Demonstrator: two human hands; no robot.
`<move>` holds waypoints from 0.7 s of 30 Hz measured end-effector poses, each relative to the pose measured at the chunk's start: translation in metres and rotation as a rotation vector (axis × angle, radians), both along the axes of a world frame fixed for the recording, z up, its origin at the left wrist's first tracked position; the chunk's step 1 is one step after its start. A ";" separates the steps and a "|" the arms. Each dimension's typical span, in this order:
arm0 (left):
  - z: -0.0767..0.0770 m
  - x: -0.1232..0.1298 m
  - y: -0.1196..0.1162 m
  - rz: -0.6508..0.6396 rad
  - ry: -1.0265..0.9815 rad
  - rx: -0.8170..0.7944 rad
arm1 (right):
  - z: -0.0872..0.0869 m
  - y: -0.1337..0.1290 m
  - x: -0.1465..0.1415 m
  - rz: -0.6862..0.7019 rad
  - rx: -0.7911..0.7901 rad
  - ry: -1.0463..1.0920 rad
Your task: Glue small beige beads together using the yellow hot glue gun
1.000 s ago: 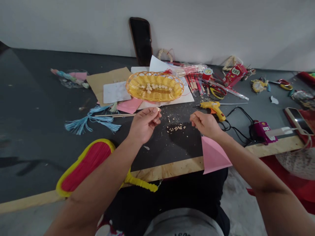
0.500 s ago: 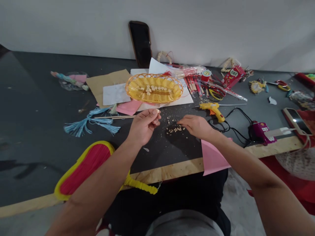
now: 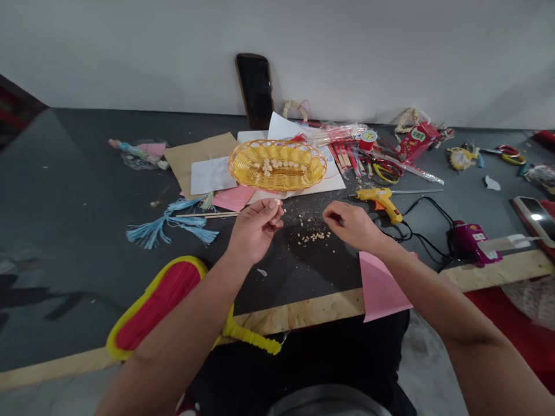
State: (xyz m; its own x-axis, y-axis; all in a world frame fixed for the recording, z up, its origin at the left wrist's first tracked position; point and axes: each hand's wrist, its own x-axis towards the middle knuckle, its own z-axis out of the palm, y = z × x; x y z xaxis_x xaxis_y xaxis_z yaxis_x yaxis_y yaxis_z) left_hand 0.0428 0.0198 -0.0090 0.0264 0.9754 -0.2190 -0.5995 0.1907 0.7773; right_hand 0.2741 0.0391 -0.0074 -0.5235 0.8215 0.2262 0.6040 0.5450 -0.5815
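Between thumb and forefinger, my left hand (image 3: pixel 256 228) pinches a small pale wooden piece (image 3: pixel 277 202). My right hand (image 3: pixel 352 222) hovers just right of the small loose wooden pieces (image 3: pixel 313 237), its fingers curled together; anything inside them is hidden. Crumbs and several stray bits lie on the dark table around that scatter. Beyond both hands a yellow woven basket (image 3: pixel 260 182) holds small pale clusters (image 3: pixel 267 166). Thin wooden sticks (image 3: pixel 208 215) lie just left of my left hand.
A yellow glue gun (image 3: pixel 381 200) with a black cord lies right, near a purple box (image 3: pixel 477 244). Blue tassels (image 3: pixel 167 222) and a red-and-yellow padded piece (image 3: pixel 160 300) lie left. Pink paper (image 3: pixel 381 289) overhangs the front edge. A phone (image 3: pixel 255 89) leans on the wall.
My right hand has drawn slightly away from the loose pieces, its fingers now more curled. My left hand keeps its pinch. The whole view has shifted slightly.
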 end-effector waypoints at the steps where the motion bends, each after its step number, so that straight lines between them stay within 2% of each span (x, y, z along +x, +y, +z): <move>1: 0.000 0.001 -0.001 -0.006 0.005 -0.005 | 0.002 0.000 -0.002 -0.017 0.004 0.044; 5: -0.002 0.003 -0.001 0.002 0.011 -0.011 | 0.000 0.004 -0.012 -0.024 0.022 0.078; 9: -0.004 0.001 0.001 0.059 0.000 -0.014 | -0.008 0.013 -0.020 0.099 0.022 -0.170; 12: -0.004 -0.001 0.003 0.102 -0.013 -0.025 | -0.008 0.019 -0.029 0.184 0.019 -0.315; 17: -0.003 -0.001 0.004 0.155 -0.011 -0.027 | 0.003 0.029 -0.060 0.105 -0.042 -0.352; 21: -0.002 0.001 0.003 0.154 -0.011 -0.015 | 0.002 0.037 -0.083 0.076 -0.060 -0.443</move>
State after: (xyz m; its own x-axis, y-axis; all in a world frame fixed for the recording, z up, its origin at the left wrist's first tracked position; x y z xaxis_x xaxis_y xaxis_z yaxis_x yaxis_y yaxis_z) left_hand 0.0441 0.0228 -0.0114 -0.1209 0.9648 -0.2337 -0.6312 0.1070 0.7682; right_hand 0.1906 0.0757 -0.0053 -0.6185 0.7817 -0.0802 0.7613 0.5708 -0.3077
